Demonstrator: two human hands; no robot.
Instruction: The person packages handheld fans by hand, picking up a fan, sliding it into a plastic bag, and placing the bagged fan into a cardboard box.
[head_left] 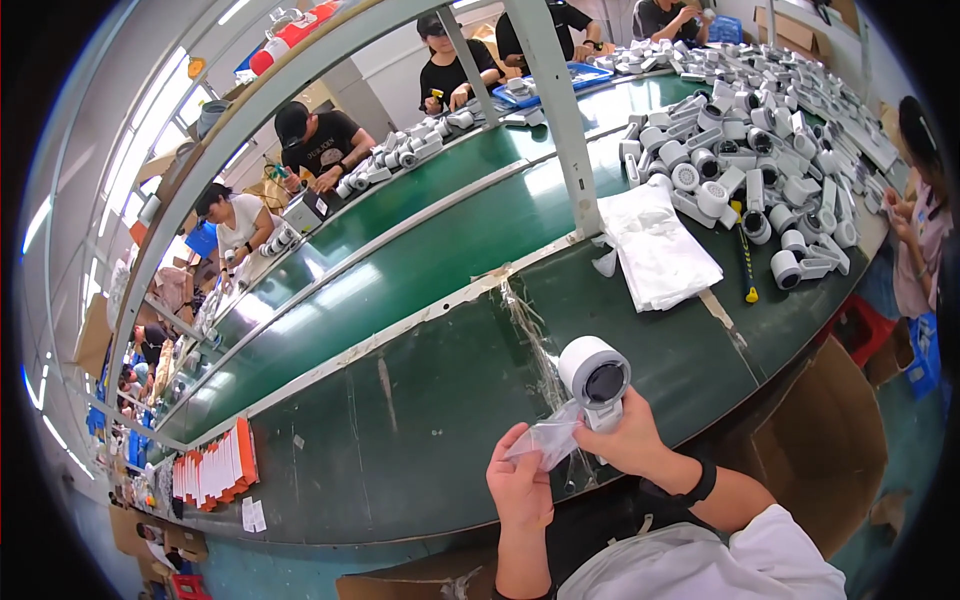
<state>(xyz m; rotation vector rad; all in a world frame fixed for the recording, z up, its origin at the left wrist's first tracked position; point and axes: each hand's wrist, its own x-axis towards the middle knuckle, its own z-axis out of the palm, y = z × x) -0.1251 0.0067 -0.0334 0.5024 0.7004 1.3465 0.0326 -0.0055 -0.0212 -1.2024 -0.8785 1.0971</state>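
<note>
In front of me my right hand (634, 442) is closed round the handle of a white handheld fan (588, 364). The fan's thick round head points up, and its dark round face is turned toward me. My left hand (520, 492) pinches a thin clear plastic bag (548, 440). The bag reaches across to the fan's handle, near my right thumb; whether the handle is inside it I cannot tell. Beyond the fan lies a stack of flat white bags (660, 255) on the green bench (420, 440).
A big heap of similar fans (760, 150) covers the bench at the far right. By it lies a yellow-and-black screwdriver-like tool (747, 262). A metal post (556, 120) rises beyond the bench. Orange-and-white boxes (215, 468) stand at left. Several people work across the belt (430, 235).
</note>
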